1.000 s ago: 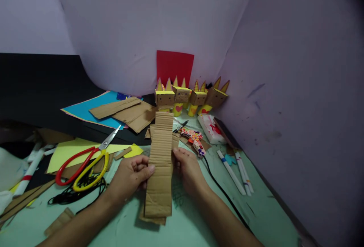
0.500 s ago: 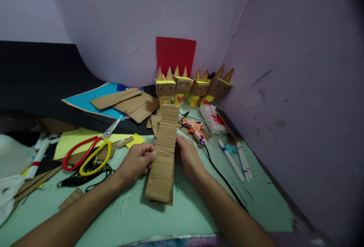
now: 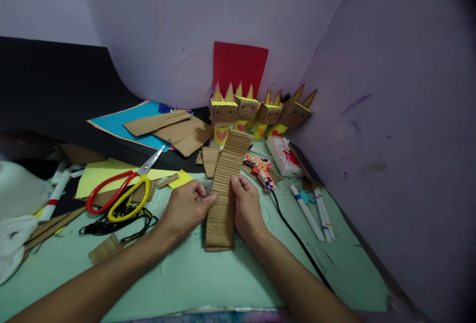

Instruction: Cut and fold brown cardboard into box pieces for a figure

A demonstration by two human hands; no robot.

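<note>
A long strip of ridged brown cardboard (image 3: pixel 224 184) stands tilted over the green table top, its upper end leaning to the right. My left hand (image 3: pixel 188 206) pinches its left edge, thumb on the front face. On the other edge, my right hand (image 3: pixel 248 204) is closed, with the thumb on the front and the other fingers partly hidden behind. Behind the strip's upper end are small cardboard figures (image 3: pixel 224 113) with yellow bodies and pointed ears.
Red-and-yellow scissors (image 3: pixel 139 174) lie at the left by black cord (image 3: pixel 111 224). Cardboard pieces (image 3: pixel 189 134) rest on blue paper (image 3: pixel 122 124). At the right are a patterned glue gun (image 3: pixel 264 169), its cable, a white packet (image 3: pixel 284 157) and white markers (image 3: pixel 307 212).
The strip's lower end has swung right and its top now leans further right. Both hands have shifted slightly right, and my right thumb now shows on the front. The whole view has shifted a little.
</note>
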